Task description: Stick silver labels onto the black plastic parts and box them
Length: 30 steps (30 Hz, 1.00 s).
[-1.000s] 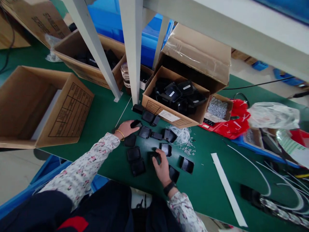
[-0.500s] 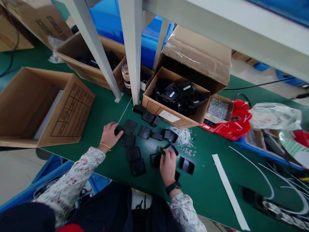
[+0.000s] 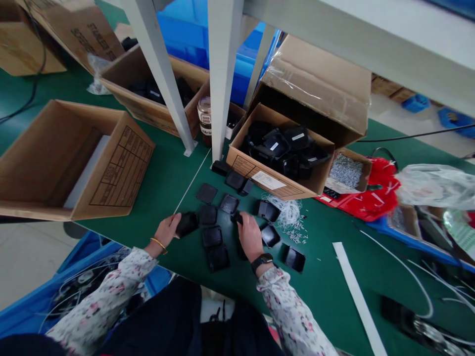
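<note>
Several flat black plastic parts (image 3: 212, 236) lie spread on the green table (image 3: 322, 291) in front of me. My left hand (image 3: 167, 229) rests at the left end of the group, fingers curled against a black part (image 3: 186, 223). My right hand (image 3: 249, 234) reaches into the middle of the group, fingertips closed on a small black piece (image 3: 236, 217). More black parts (image 3: 267, 210) lie to its right, beside a heap of small white bits (image 3: 287, 213).
An open carton of black parts (image 3: 282, 154) stands behind the group. A large empty carton (image 3: 70, 158) lies on its side at left. White shelf posts (image 3: 221, 74) rise at the back. Red bags (image 3: 371, 195), a tray of small metal pieces (image 3: 345, 170) and cables (image 3: 415, 282) sit at right.
My left hand drew back toward me with a black part under its fingers. My right hand moved forward from the near parts to a small piece in the middle. The view shifted slightly.
</note>
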Motion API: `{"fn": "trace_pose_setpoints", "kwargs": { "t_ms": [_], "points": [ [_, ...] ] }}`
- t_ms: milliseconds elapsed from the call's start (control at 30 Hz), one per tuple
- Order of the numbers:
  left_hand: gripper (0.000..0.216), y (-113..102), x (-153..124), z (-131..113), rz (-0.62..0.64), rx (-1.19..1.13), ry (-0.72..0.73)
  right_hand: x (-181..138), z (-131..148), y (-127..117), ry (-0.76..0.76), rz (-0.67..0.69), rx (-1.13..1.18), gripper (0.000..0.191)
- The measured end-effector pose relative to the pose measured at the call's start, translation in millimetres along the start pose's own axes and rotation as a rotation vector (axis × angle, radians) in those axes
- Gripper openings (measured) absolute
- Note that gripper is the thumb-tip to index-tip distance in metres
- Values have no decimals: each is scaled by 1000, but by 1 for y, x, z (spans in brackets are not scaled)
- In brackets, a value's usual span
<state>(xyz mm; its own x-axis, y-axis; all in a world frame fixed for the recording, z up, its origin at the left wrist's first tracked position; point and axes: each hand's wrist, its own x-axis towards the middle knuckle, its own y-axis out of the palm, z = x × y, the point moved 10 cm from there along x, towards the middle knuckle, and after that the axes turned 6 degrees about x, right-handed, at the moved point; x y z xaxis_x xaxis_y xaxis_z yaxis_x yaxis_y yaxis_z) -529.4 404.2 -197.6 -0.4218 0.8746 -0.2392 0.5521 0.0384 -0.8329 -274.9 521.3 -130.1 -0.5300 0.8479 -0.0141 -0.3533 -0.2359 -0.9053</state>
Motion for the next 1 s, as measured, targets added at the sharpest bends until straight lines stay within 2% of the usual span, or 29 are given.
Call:
{"fn": "trace_pose_setpoints", "kwargs": {
  "t_ms": [100, 167, 233, 333, 400, 467, 500, 567, 667, 733, 800, 867, 933, 1000],
  "points": [
    [39, -12, 1, 4, -90, 77, -53, -7, -4, 2, 24, 11, -2, 16],
    [34, -26, 13, -13, -185, 121, -22, 1, 0, -6, 8, -4, -16, 15],
    [37, -38, 35, -47, -245, 141, 74, 19, 11, -21, -34, -41, -40, 23],
    [48, -46, 79, -118, -244, 167, 299, 58, 26, -40, -114, -75, -126, 39],
    [53, -41, 103, -170, -222, 260, 526, 85, 26, -41, -158, -27, -207, 48],
    [50, -33, 127, -192, -184, 281, 573, 102, 17, -35, -179, 50, -265, 44],
    [46, -28, 137, -194, -167, 289, 569, 105, 9, -32, -175, 80, -281, 38],
    [39, -20, 150, -184, -137, 302, 523, 99, -7, -28, -149, 109, -295, 26],
    [33, -17, 157, -143, -110, 324, 402, 69, -22, -26, -112, 128, -297, 9],
    [31, -25, 153, -113, -124, 336, 308, 51, -23, -26, -99, 122, -279, 12],
    [38, -37, 141, -94, -178, 348, 230, 48, -15, -30, -101, 61, -215, 17],
    [45, -46, 120, -90, -240, 358, 187, 62, -2, -32, -126, -22, -115, 18],
    [39, -43, 95, -96, -262, 366, 176, 87, 9, -29, -118, -87, -45, 20],
    [36, -31, 73, -104, -245, 378, 172, 113, 11, -18, -21, -125, -38, 30]
  ]
}}
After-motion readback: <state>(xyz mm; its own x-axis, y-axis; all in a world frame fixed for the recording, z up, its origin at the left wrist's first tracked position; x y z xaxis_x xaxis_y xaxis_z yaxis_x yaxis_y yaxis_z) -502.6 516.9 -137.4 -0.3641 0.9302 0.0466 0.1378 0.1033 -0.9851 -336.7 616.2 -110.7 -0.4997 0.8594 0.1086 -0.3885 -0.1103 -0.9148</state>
